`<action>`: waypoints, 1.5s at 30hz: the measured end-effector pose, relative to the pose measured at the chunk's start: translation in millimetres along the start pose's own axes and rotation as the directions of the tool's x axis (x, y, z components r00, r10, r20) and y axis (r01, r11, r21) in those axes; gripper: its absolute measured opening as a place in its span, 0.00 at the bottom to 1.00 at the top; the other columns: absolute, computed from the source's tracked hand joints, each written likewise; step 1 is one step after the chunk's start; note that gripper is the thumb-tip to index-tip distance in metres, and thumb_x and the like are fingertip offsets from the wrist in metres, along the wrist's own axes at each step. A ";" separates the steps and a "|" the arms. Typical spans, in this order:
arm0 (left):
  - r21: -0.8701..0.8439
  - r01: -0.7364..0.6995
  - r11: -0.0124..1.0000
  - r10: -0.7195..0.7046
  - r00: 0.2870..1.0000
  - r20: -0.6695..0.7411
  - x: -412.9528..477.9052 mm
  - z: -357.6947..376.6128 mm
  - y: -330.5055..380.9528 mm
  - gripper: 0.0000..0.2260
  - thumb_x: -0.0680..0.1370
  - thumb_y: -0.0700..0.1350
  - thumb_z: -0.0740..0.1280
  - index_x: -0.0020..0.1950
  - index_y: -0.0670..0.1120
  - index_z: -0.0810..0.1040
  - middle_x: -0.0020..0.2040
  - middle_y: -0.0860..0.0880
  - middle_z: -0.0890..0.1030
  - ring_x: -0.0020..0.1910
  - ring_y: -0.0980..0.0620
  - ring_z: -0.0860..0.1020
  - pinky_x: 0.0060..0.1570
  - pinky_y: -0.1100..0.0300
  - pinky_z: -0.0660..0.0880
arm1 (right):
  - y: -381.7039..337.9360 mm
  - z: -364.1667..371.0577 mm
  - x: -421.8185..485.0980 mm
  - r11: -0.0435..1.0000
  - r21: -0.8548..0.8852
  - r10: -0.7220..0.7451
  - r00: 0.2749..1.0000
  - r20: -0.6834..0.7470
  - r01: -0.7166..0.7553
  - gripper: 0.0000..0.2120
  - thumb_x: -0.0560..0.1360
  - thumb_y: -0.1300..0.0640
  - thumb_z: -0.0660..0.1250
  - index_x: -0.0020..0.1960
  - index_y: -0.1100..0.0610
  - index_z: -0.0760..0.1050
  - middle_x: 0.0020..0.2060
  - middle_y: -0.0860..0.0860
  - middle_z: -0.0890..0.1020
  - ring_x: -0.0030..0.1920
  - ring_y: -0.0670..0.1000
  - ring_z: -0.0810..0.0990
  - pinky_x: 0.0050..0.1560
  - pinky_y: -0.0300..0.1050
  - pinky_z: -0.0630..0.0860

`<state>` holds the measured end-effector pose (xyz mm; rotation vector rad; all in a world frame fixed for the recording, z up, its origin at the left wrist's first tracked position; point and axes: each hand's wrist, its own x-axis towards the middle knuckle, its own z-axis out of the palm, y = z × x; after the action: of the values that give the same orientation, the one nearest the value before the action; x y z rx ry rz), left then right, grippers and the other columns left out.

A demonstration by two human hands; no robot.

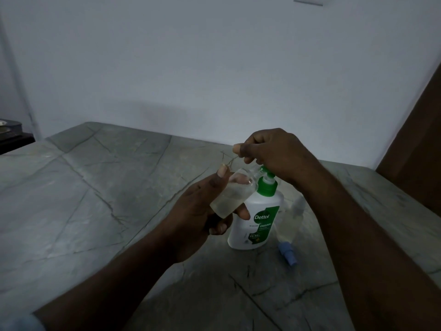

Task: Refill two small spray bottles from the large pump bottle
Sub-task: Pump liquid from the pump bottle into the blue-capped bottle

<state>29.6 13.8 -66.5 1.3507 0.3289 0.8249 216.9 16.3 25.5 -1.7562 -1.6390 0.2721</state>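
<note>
My left hand (198, 211) grips a small clear spray bottle (229, 197) with no cap, tilted so its open neck meets the spout of the large pump bottle (256, 223). This white pump bottle with a green pump and label stands upright on the table. My right hand (274, 151) sits over the green pump head with its fingers curled down around it; the pump top is hidden beneath the hand. A second small clear spray bottle (294, 218) with a blue cap (289, 253) lies on its side just right of the pump bottle.
Everything sits on a grey marble-patterned table (95, 187) against a white wall. A dark object (10, 132) stands beyond the table's far left corner, and a brown panel (415, 163) rises at the right.
</note>
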 end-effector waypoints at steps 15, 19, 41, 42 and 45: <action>-0.009 0.019 1.000 -0.019 1.000 0.009 2.0 0.3 -1.4 0.30 0.76 0.66 0.60 0.66 0.45 0.79 0.41 0.41 0.82 0.28 0.53 0.69 0.28 0.60 0.64 | 2.4 -1.3 -3.2 0.999 -0.028 -0.036 0.996 -0.080 0.034 0.17 0.75 0.38 0.71 0.45 0.52 0.83 0.41 0.46 0.85 0.41 0.44 0.81 0.37 0.40 0.71; -0.014 0.005 1.000 -0.004 1.000 0.019 1.5 0.4 -0.3 0.30 0.77 0.65 0.59 0.66 0.44 0.78 0.41 0.41 0.82 0.28 0.52 0.69 0.28 0.59 0.63 | -2.1 -0.9 -5.0 0.996 -0.042 -0.082 0.987 -0.136 0.077 0.16 0.74 0.39 0.73 0.42 0.52 0.83 0.39 0.46 0.85 0.37 0.42 0.79 0.35 0.38 0.69; 0.007 0.023 1.000 -0.023 1.000 0.014 0.6 -1.8 -1.2 0.30 0.77 0.66 0.58 0.66 0.45 0.78 0.40 0.43 0.82 0.28 0.53 0.69 0.29 0.59 0.63 | 3.1 2.6 -2.1 0.995 -0.090 -0.040 0.996 -0.079 0.033 0.21 0.74 0.34 0.69 0.45 0.52 0.82 0.41 0.47 0.85 0.39 0.43 0.80 0.36 0.41 0.71; 0.007 0.016 1.000 -0.016 1.000 0.019 0.4 -1.2 -0.3 0.30 0.77 0.65 0.58 0.67 0.45 0.78 0.41 0.43 0.82 0.28 0.52 0.69 0.29 0.59 0.63 | 1.9 0.0 -3.2 0.995 -0.082 -0.063 0.990 -0.126 0.052 0.20 0.73 0.34 0.70 0.42 0.52 0.82 0.39 0.47 0.84 0.34 0.41 0.79 0.35 0.40 0.70; 0.003 0.007 1.000 -0.007 1.000 0.026 -0.2 -0.6 1.1 0.29 0.78 0.65 0.57 0.67 0.45 0.78 0.41 0.42 0.82 0.29 0.52 0.69 0.29 0.58 0.62 | -1.8 -3.4 -5.6 0.991 -0.083 -0.114 0.975 -0.188 0.100 0.19 0.73 0.35 0.72 0.40 0.51 0.81 0.35 0.46 0.83 0.31 0.39 0.78 0.34 0.38 0.69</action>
<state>28.7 14.0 -65.6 1.3612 0.3146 0.8009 216.5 9.8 27.3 -1.6834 -1.6134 -0.0089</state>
